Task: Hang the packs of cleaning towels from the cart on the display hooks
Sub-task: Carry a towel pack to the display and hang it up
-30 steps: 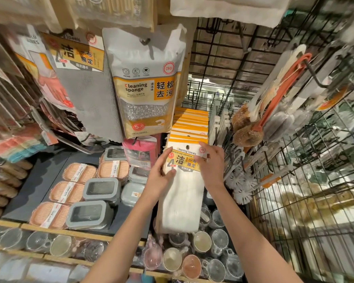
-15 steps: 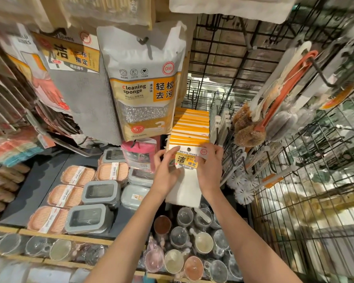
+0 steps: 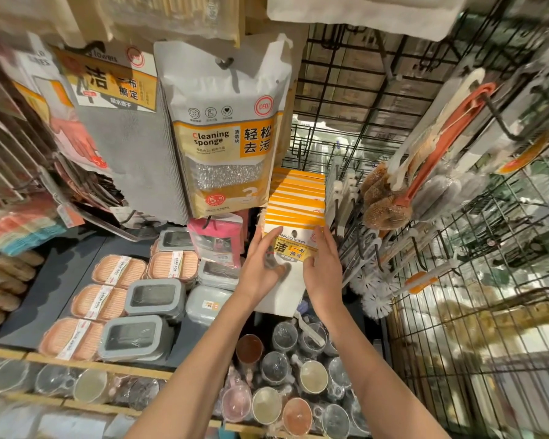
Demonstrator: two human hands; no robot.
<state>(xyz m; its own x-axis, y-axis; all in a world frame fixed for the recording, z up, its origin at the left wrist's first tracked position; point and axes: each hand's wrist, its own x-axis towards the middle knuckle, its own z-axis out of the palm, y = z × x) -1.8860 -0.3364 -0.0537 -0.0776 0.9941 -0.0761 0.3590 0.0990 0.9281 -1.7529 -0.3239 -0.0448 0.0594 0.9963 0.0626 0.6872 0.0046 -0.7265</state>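
A pack of cleaning towels [image 3: 293, 248], white cloth under a white and yellow header card, hangs at the front of a row of the same yellow-topped packs [image 3: 297, 198]. The dark hook tip shows in the hole of its header card. My left hand [image 3: 260, 269] holds the pack's left edge, thumb across the front and blurred. My right hand [image 3: 322, 269] grips the right edge, fingers reaching up to the card's top corner. The pack's lower part hangs down between my wrists.
A cleaning sponge bag [image 3: 225, 131] and grey towel packs [image 3: 121, 122] hang just left. Brushes [image 3: 390, 198] hang on the wire grid to the right. Soap boxes [image 3: 133, 299] and cups [image 3: 279, 375] sit on the shelves below. A wire cart [image 3: 476, 327] stands at the right.
Both hands lifted the pack up and back against the row of hanging packs. Its card hole now sits on the hook tip, and less white cloth shows below my hands.
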